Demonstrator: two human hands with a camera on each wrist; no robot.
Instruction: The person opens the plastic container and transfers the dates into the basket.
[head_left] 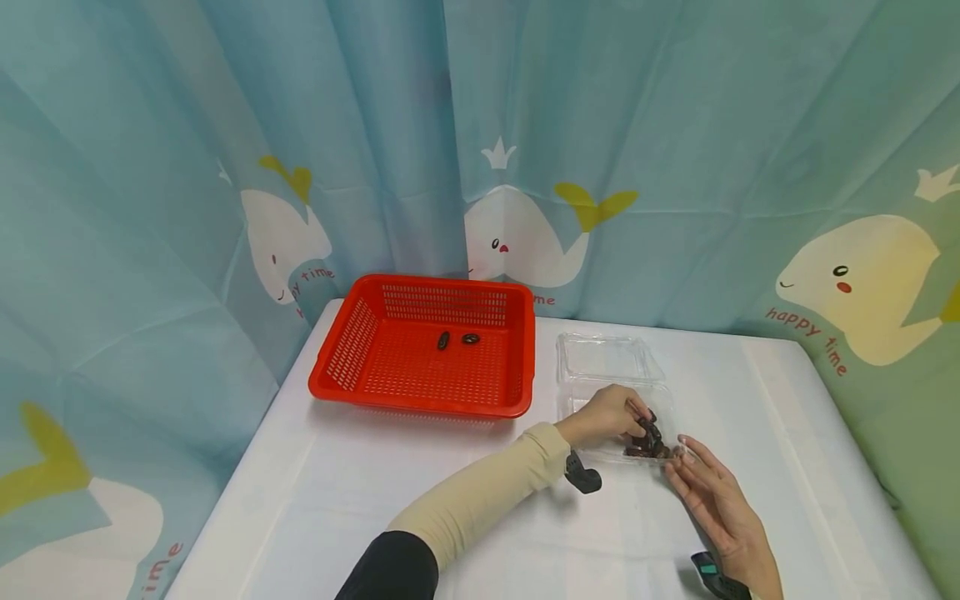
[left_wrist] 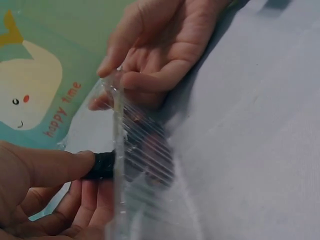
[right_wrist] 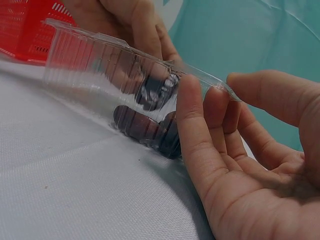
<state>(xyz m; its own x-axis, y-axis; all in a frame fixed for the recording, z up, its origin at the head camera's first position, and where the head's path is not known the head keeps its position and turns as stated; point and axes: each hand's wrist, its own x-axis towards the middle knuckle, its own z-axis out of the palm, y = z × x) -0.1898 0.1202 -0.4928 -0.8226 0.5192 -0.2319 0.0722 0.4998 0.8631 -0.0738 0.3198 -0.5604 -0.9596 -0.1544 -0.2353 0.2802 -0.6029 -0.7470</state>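
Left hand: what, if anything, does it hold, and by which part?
The left hand pinches one dark date by its end, inside the clear plastic box.

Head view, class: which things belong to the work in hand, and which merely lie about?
In use:
left hand pinching a dark date
right hand steadying the clear plastic clamshell box
red plastic mesh basket

Lying about:
whale-print curtain

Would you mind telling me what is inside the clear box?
The clear box holds dark dates at its near corner; the left hand pinches one. The ribbed wall blurs their count.
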